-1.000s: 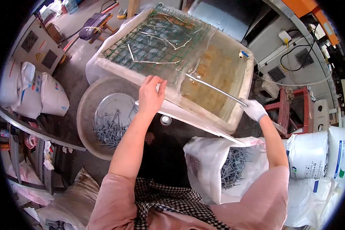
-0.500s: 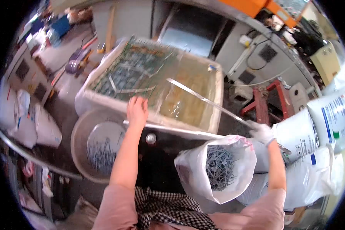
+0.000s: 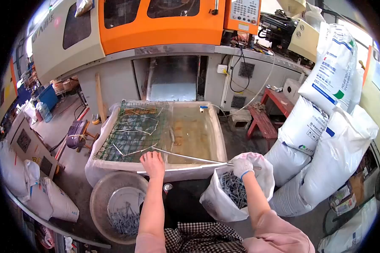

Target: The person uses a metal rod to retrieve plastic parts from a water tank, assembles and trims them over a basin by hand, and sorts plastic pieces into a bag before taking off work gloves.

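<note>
My right hand (image 3: 242, 166), in a white knitted glove, is closed on a long thin metal strip (image 3: 190, 157). Leftward the strip reaches across the front of a white-rimmed water tub (image 3: 220, 139), its far tip near a green mesh (image 3: 131, 135) over the tub's left half. My bare left hand (image 3: 153, 164) rests at the tub's front rim, fingers slightly apart with nothing visible in them. Just under my right hand stands an open white sack (image 3: 213, 204) of grey, spiky plastic pieces (image 3: 233, 189). Similar pieces lie in a round basin (image 3: 98, 206) below and left of my left hand.
Behind the tub stands an orange and grey machine (image 3: 164, 36) with a metal chute (image 3: 173, 80). Full white sacks (image 3: 299, 122) are stacked on the right, beside a red stool (image 3: 261, 122). More sacks (image 3: 57, 200) stand at left. A can (image 3: 168, 187) is near the basin.
The view has tilted up and levelled out. My right hand has moved left, over the sack, and the metal strip lies lower along the tub's front. My left hand stays at the rim.
</note>
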